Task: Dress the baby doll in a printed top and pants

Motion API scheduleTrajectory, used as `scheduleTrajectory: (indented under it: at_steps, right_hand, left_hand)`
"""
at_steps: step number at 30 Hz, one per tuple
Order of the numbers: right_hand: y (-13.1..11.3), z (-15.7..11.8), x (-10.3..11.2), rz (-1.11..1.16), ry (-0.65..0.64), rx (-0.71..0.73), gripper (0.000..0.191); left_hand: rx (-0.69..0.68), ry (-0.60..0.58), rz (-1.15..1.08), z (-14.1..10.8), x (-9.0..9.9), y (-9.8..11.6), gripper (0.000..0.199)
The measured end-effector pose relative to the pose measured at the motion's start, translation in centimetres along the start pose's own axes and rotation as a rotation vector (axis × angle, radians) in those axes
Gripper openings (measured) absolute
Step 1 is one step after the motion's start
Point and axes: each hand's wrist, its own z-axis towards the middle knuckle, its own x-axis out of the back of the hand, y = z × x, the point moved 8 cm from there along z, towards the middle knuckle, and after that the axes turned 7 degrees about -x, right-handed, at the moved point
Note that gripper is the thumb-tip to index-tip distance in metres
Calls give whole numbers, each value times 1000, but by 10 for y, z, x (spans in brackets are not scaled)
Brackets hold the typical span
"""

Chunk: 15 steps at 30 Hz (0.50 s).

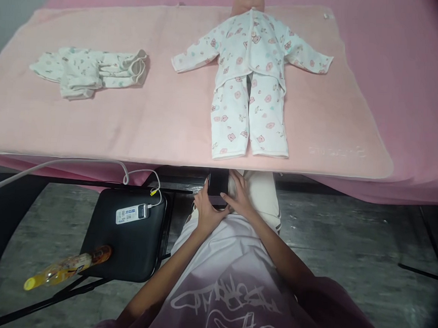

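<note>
Phone (218,184), gripped over the lap (265,199) between left hand (208,209) and right hand (242,200), presumably for steadiness; beyond them on the bench (162,126), a doll (247,3), arms spread, perhaps to keep its clothes (268,115) flat.

The table's (184,132) near edge overhangs the black device (218,185); above, a lane runs between folded clothes (83,71) and dressed doll (251,54).

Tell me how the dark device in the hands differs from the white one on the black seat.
The dark device is held between the left hand and right hand; the white device lies on the black seat. The white device has a cable plugged in; the dark device shows none. Both look rectangular.
</note>
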Motion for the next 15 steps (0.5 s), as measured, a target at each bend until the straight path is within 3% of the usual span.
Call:
scheduleTrajectory:
  at_steps: [9,15]
  right_hand:
    - [-4,-5,-5,-33,-61,38,112]
    - [-1,-5,-3,20,-71,-7,93]
  left_hand:
    - [18,-12,-24,-1,0,-1,128]
    - [5,-1,-5,0,0,1,127]
